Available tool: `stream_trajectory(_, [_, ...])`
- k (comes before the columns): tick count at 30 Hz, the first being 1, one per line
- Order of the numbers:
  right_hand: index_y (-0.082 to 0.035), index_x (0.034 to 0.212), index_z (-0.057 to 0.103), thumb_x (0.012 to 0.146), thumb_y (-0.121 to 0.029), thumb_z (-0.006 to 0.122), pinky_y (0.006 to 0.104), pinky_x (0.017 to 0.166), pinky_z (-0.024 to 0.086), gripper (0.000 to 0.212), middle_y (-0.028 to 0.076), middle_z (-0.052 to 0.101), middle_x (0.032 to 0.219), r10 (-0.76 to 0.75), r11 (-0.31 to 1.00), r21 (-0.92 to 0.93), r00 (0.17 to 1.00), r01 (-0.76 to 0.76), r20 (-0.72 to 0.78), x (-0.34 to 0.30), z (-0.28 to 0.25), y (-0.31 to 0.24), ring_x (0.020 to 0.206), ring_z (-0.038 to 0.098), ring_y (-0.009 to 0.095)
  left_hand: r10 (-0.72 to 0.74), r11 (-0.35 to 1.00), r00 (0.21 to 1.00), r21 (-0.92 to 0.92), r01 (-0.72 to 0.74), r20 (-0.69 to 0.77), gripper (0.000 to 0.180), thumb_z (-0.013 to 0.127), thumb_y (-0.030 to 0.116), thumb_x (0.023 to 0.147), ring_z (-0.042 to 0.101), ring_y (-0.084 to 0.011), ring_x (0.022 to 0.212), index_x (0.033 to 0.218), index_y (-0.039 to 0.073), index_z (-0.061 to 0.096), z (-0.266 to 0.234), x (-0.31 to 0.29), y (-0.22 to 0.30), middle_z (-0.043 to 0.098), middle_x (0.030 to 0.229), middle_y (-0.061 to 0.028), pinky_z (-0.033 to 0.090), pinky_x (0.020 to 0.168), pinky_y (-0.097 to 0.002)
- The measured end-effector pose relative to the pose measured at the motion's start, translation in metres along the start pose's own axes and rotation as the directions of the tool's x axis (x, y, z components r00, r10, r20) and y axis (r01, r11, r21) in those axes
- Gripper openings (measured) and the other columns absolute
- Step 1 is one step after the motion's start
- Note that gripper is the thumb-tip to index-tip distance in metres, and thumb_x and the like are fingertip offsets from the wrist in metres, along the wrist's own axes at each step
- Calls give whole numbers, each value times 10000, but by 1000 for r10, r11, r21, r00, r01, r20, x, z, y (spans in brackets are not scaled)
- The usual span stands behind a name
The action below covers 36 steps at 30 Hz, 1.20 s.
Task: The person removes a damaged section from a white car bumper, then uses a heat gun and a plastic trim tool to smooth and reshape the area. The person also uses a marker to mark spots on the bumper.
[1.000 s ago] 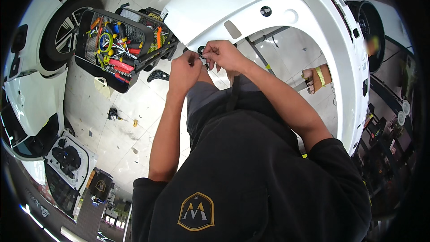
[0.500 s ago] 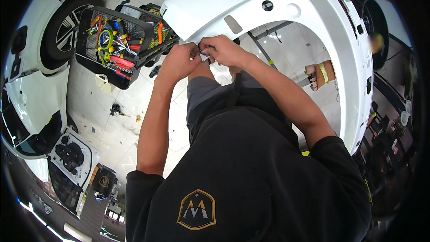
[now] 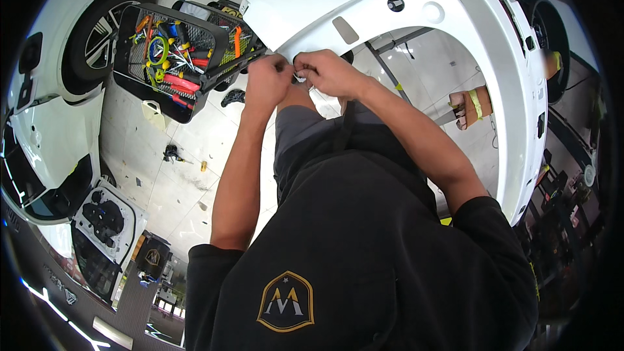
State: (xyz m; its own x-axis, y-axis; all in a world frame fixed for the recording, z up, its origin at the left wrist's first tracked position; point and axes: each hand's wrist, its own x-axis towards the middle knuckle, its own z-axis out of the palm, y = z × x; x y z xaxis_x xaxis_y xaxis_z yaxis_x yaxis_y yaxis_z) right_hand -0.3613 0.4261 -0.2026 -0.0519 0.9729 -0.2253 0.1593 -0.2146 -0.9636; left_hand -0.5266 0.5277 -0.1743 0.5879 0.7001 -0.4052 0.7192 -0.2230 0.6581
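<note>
My left hand (image 3: pixel 268 82) and my right hand (image 3: pixel 325 73) are close together above my thigh, both with fingers curled in. A narrow gap parts their fingertips. Something small and dark shows at the fingers of my right hand, too little of it to name. Whatever my left fingers hold, if anything, is hidden. Just beyond both hands is the lower corner of a large white car body panel (image 3: pixel 292 10), with a wide curved wheel-arch opening.
Left of my hands stands a black mesh tool tray (image 3: pixel 123 81) with pliers, screwdrivers and a roll of green tape. Beyond it is a car wheel (image 3: pixel 97 45). A padded stand arm (image 3: pixel 471 109) shows through the arch. A cordless tool (image 3: pixel 172 153) lies on the tiled floor.
My fingertips have drawn slightly apart, my left hand turning a little. The surroundings have shifted slightly in view.
</note>
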Motion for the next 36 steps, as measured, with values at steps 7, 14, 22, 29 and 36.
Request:
stream_trajectory(7, [51, 1047, 606, 1001, -5, 564, 304, 657, 544, 84, 113, 663, 841, 161, 942, 310, 984, -131, -73, -11, 9, -8, 735, 692, 162, -267, 832, 964, -502, 234, 5, 241, 657, 125, 956, 741, -192, 842, 1055, -88, 712, -14, -26, -6, 751, 875, -145, 619, 733, -316])
stream_trajectory(14, [43, 1013, 611, 983, -39, 578, 334, 675, 548, 94, 136, 664, 772, 143, 952, 279, 989, -125, -46, -7, 11, 3, 692, 695, 190, -102, 975, 988, -186, 122, 114, 253, 629, 162, 969, 737, -275, 865, 1075, -56, 700, -20, -31, 9, 741, 903, -199, 570, 782, -399])
stream_trajectory(22, [38, 1007, 608, 975, -52, 576, 366, 676, 538, 100, 161, 662, 794, 72, 982, 176, 997, -68, -22, -4, 5, -4, 693, 686, 234, 85, 987, 968, 112, -114, 236, 257, 582, 171, 920, 669, -421, 777, 1006, -48, 687, -23, -13, 20, 694, 849, -252, 512, 730, -458])
stream_trajectory(29, [42, 1017, 620, 975, -15, 558, 379, 717, 546, 94, 174, 666, 875, -89, 982, -165, 996, 91, 22, -1, -3, -2, 747, 695, 284, 100, 980, 959, 143, -141, 263, 243, 624, 161, 883, 685, -365, 713, 969, -47, 715, -24, -7, 24, 714, 830, -221, 533, 700, -418])
stream_trajectory(36, [31, 973, 622, 946, -45, 564, 426, 710, 529, 99, 198, 658, 862, -74, 997, 23, 997, 75, -26, 2, 1, -3, 768, 662, 354, -117, 945, 984, -289, 152, 135, 214, 610, 96, 911, 720, -174, 735, 958, -78, 725, 0, -13, 2, 734, 834, -144, 607, 649, -319])
